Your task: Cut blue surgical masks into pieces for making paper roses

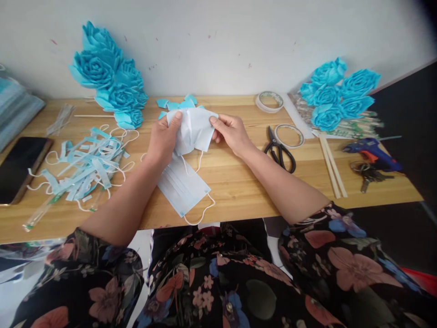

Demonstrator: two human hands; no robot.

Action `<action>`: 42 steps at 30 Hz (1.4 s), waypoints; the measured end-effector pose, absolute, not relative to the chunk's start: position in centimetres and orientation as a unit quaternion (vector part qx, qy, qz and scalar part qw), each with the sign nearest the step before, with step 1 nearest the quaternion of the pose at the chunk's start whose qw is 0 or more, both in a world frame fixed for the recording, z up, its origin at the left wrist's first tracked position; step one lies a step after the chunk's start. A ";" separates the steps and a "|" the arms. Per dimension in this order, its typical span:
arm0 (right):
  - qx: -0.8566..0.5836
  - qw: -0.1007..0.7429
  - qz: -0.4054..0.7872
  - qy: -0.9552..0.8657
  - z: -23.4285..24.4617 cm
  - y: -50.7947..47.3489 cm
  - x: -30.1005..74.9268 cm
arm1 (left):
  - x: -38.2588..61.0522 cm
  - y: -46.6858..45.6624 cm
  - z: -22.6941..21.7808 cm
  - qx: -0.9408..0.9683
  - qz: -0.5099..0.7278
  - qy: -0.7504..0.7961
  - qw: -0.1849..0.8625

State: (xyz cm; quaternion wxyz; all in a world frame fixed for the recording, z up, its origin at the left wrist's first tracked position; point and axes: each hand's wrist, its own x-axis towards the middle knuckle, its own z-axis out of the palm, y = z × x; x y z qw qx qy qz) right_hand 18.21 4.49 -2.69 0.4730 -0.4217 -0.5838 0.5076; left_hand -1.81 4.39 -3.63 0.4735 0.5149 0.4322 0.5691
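A pale wall [218,41] backs a long wooden table [239,182]. Blue roses [109,77] lean on the wall at the left, and more roses [337,93] lie at the right. A heap of cut strips [87,164] sprawls beside a phone [20,166]. At the centre, the left hand [164,139] and right hand [232,132] each pinch an edge of an opened mask sheet [194,127], held just above a stack of masks [182,184]. Scissors [280,150], a glue gun [372,152] and keys [368,173] lie to the right.

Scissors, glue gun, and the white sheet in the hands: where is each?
scissors [276,146], head view, at the pivot where the blades meet the handles.
glue gun [370,148], head view, on its blue body.
white sheet [195,130], head view, on its creased middle.
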 end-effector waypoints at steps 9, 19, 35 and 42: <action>-0.442 0.527 0.461 -0.560 -3.0 4.8 18.5 | -1.9 4.2 -3.2 0.517 0.594 0.436 0.436; -0.371 0.516 0.540 -0.551 -3.2 5.3 18.3 | -1.1 3.0 -2.4 0.582 0.518 0.425 0.461; -0.395 0.547 0.500 -0.544 -3.3 6.6 18.9 | -1.0 2.5 -1.7 0.635 0.392 0.364 0.557; -0.400 0.560 0.482 -0.542 -3.4 7.0 19.1 | -0.4 2.5 -1.6 0.629 0.467 0.354 0.510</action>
